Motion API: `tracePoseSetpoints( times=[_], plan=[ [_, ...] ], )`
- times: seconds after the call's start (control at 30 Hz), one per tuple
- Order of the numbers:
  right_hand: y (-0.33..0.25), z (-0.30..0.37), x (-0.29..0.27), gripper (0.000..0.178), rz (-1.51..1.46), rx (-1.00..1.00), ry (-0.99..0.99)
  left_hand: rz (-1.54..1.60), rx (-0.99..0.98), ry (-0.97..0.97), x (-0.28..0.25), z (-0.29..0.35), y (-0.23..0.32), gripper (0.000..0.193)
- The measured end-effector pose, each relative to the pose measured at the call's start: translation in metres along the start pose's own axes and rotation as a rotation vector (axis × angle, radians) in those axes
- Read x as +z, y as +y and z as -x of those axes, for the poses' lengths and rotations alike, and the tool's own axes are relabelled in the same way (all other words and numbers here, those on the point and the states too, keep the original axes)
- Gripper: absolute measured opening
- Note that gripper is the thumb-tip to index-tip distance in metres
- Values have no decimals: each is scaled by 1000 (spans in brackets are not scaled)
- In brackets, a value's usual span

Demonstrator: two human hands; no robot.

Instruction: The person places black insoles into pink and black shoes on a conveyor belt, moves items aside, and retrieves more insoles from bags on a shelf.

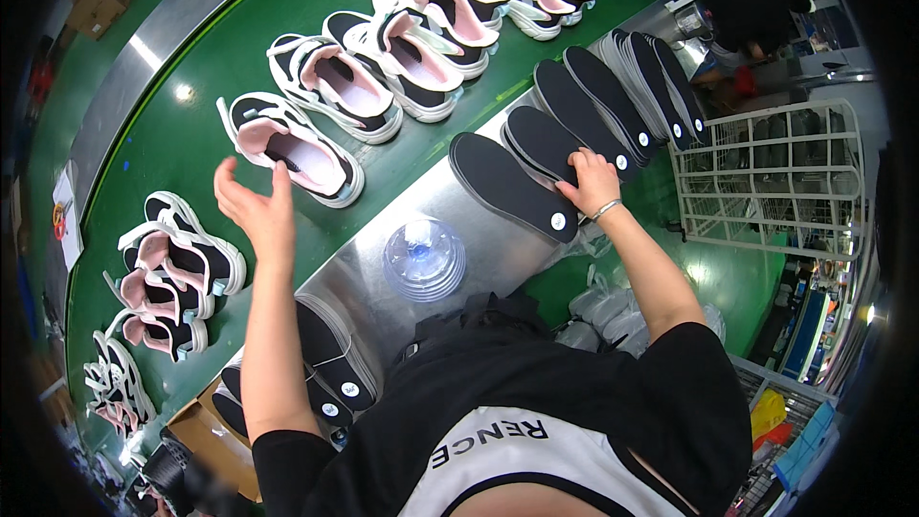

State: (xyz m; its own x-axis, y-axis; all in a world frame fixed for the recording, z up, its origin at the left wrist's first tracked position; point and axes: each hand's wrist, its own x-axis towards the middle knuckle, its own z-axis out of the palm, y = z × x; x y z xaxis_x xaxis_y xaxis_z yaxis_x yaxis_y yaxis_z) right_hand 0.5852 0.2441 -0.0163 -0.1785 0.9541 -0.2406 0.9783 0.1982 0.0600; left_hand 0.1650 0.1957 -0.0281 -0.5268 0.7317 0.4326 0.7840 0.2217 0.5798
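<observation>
My left hand (257, 209) is raised over the green belt with its fingers apart and nothing in it. Just beyond it is a black, white and pink sneaker (292, 155), its opening facing up. My right hand (592, 182) is bent over the heel end of a black insole (538, 142), thumb and fingers closed at its edge. Nearest to that hand on the left lies another stack of black insoles (498, 182) with a round white sticker at the heel. More insole stacks (603, 91) line the metal ledge to the right.
Several similar sneakers (407, 57) stand in rows along the green belt (230, 48). A clear round plastic container (424, 260) sits on the metal ledge (373, 230) before me. Tied insoles (330, 354) lie near my left forearm. A white wire rack (766, 177) stands at right.
</observation>
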Motion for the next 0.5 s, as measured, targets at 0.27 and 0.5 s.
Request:
tracePoseSetpoints(
  times=[0.27, 0.5],
  plan=[
    [11, 1, -29, 29, -235, -124, 281, 278, -167, -293, 18, -51, -36, 33],
    [-153, -21, -131, 23, -1097, -100, -698, 383, -361, -163, 11, -21, -38, 28]
  ],
)
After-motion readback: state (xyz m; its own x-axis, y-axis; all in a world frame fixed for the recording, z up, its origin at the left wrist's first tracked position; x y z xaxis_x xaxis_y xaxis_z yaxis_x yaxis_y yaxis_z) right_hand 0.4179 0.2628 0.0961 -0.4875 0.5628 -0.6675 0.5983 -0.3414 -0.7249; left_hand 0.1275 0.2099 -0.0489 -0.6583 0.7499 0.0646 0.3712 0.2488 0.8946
